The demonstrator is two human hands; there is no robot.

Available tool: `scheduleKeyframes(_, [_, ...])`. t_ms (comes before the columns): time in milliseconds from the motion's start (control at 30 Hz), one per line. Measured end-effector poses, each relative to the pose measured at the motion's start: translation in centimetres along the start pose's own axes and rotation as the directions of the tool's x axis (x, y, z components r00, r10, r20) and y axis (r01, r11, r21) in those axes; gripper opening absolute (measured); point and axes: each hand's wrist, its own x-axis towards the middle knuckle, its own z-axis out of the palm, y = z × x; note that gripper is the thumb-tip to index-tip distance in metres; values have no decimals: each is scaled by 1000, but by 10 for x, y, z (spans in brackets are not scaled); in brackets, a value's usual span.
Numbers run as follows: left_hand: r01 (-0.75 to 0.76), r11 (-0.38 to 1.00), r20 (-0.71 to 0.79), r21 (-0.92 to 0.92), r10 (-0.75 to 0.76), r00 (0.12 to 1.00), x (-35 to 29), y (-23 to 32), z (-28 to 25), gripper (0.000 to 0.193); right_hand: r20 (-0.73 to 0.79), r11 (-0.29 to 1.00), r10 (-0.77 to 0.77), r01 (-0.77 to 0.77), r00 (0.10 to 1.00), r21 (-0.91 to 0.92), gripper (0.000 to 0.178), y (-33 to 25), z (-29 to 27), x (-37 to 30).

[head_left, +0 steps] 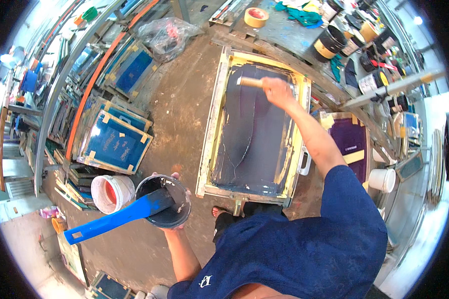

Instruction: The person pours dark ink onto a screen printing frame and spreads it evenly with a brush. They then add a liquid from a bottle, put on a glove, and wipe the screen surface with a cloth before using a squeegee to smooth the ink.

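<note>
My left hand (173, 230) is wrapped round a round tub (186, 207) with dark ink smeared inside. A wide blue-handled spatula (117, 218) leans in the tub, its dark blade inside and its handle sticking out to the left. My right hand (278, 93) is closed on a pale wooden bar (250, 82) above the far part of a screen-printing frame (207, 144). The frame's dark mesh (272, 144) has yellowish borders, and a thin pale crooked line runs down it. Whether the bar touches the mesh, I cannot tell.
A white bucket (101, 194) with red inside stands left of the tub. Blue screens (115, 142) are stacked at left; a purple screen (347, 134) lies right of the frame. Beyond it, a bench (284, 32) carries a tape roll (256, 17) and black buckets (329, 42).
</note>
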Motion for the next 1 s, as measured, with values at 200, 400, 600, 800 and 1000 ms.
scheduleKeyframes(200, [-48, 998, -176, 34, 53, 983, 17, -17, 15, 68, 17, 992, 63, -60, 998, -111, 29, 55, 39, 95])
scheduleKeyframes(400, [-54, 990, -318, 128, 92, 944, 6, -22, 6, 67, 159, 993, 63, -47, 985, -106, 31, 51, 35, 109])
scheduleKeyframes(600, [-38, 995, -224, 87, 57, 973, -12, -34, 5, 66, 271, 996, -15, 38, 962, -83, 36, 13, 36, 63])
scheduleKeyframes(800, [-38, 999, -269, 25, 43, 962, -48, -44, 20, 69, 346, 1000, -9, 6, 938, 10, 29, -47, 31, -20])
scheduleKeyframes(1000, [-11, 998, -53, -57, 8, 999, -102, -45, 1, 70, 423, 1000, -22, 17, 906, 16, 20, -96, 19, -103])
